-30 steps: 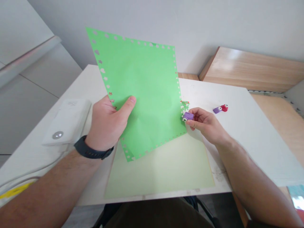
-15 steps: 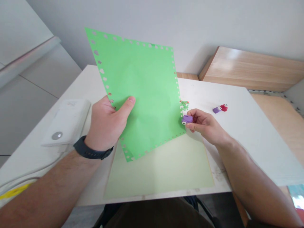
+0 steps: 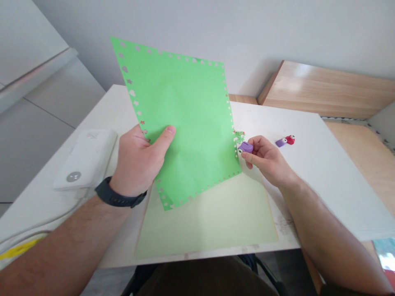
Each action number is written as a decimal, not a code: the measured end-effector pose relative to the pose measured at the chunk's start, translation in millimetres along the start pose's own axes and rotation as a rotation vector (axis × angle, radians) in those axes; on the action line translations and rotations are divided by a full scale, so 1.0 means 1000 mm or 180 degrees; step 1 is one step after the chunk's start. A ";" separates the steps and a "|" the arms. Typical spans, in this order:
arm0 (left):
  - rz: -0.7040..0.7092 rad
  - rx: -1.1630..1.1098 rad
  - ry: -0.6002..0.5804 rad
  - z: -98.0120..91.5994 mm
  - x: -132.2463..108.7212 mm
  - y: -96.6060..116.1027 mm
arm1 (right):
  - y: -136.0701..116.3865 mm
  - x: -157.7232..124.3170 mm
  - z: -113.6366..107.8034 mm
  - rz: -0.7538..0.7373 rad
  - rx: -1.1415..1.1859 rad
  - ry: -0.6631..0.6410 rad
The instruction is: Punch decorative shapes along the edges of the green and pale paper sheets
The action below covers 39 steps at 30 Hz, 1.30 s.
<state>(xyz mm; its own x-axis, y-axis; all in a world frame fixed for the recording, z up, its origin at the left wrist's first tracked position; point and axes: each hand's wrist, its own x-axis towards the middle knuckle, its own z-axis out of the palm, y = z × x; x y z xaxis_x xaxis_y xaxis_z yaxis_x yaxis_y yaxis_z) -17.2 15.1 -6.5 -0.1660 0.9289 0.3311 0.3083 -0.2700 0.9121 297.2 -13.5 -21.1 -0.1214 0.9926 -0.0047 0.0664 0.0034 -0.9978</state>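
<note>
The left hand (image 3: 138,162) grips a green paper sheet (image 3: 188,119) at center frame, thumb on its face, holding it tilted up off the table. The right hand (image 3: 268,160) pinches a small purple paper punch (image 3: 246,147), fingers closed on it, at the sheet's right edge. Green paper scraps (image 3: 239,137) lie just beyond. A purple punch (image 3: 280,142) and a red punch (image 3: 290,139) sit right of the hand on the white table (image 3: 308,185).

On the table (image 3: 308,185), a flat sheet (image 3: 216,222) lies at the front, a device (image 3: 83,160) at the left, and paper scraps (image 3: 240,137) and two punches (image 3: 285,141) right of the held sheet (image 3: 185,123).
</note>
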 end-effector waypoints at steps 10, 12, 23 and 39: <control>-0.0155 0.0078 0.0000 0.000 -0.002 0.003 | 0.013 0.000 0.001 -0.0165 -0.0688 0.0088; -0.0158 0.0098 0.0007 0.001 -0.002 0.004 | 0.015 0.000 0.000 -0.0301 -0.0888 0.0147; -0.0080 0.0249 -0.0013 0.000 -0.003 0.006 | 0.018 -0.002 0.000 -0.0632 -0.1545 0.0225; -0.0084 0.0156 -0.0018 0.000 -0.002 0.006 | 0.016 -0.005 0.001 -0.0822 -0.1742 0.0302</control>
<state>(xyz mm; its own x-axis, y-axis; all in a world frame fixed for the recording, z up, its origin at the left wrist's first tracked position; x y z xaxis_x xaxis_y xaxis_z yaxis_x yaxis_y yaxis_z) -14.8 11.7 -1.4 -0.1693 0.9370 0.3057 0.3494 -0.2330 0.9075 298.3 -18.7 -36.7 -0.1144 0.9578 0.2637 0.5488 0.2822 -0.7869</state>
